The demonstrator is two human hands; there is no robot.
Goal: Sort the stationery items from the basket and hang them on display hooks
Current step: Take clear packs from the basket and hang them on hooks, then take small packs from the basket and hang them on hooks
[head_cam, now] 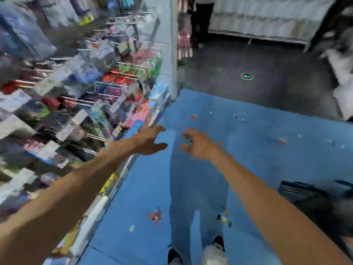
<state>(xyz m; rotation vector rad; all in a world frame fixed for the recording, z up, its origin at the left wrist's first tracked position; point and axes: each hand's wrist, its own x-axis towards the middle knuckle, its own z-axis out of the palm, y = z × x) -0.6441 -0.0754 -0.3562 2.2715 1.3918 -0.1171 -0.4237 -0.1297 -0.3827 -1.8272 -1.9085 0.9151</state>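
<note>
Forearms (76,184) extend, left hand (150,139) and right hand (196,144) spread, empty; display hooks (126,64) blurred.

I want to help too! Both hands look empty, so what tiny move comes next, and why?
Probably the right hand turns toward the dark basket at lower right to pick an item: it and the left hand hold nothing, so nothing can go on the display hooks yet.

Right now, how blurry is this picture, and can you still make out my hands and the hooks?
Head view: motion blur and blocky smearing cover the packed rack of metal display hooks, packets unreadable; same view, the bare left hand and bare right hand are soft but legible, holding nothing; same view, the dark ribbed shape at lower right is too smeared to identify.
</note>
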